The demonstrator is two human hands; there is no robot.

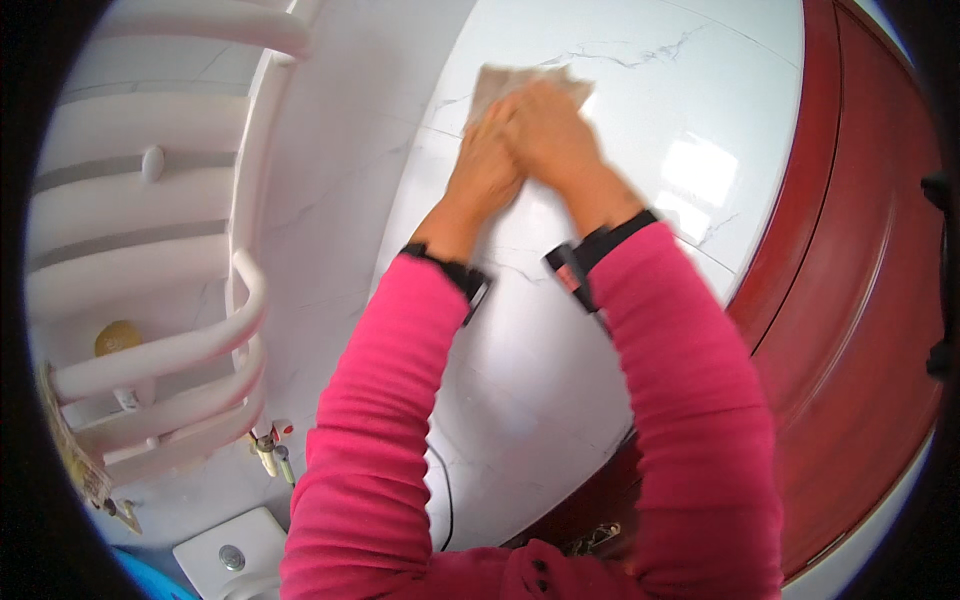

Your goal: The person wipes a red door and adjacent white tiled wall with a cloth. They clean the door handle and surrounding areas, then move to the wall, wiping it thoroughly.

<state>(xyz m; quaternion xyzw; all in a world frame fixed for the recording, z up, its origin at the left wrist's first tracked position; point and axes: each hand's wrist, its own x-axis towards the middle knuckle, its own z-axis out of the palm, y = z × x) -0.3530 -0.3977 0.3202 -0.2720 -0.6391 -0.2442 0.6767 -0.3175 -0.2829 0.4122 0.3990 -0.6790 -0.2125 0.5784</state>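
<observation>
A beige cloth point(495, 84) lies pressed flat against the white marble-patterned tile wall point(637, 97). On it rest my left hand point(487, 161) and my right hand point(555, 135), side by side and touching at the fingers, with the right partly over the left. Both hands look slightly blurred, and the fingertips are hard to make out against the cloth. Corners of the cloth stick out to the left and right of the fingers. Each wrist wears a black strap below a pink sleeve.
To the left stands a white towel-rail radiator point(150, 202) with a valve point(264, 442) at its foot. A toilet cistern point(232, 555) with a round flush button sits at lower left. A dark red wooden door point(847, 300) is on the right. A thin black cable point(448, 487) hangs below my arms.
</observation>
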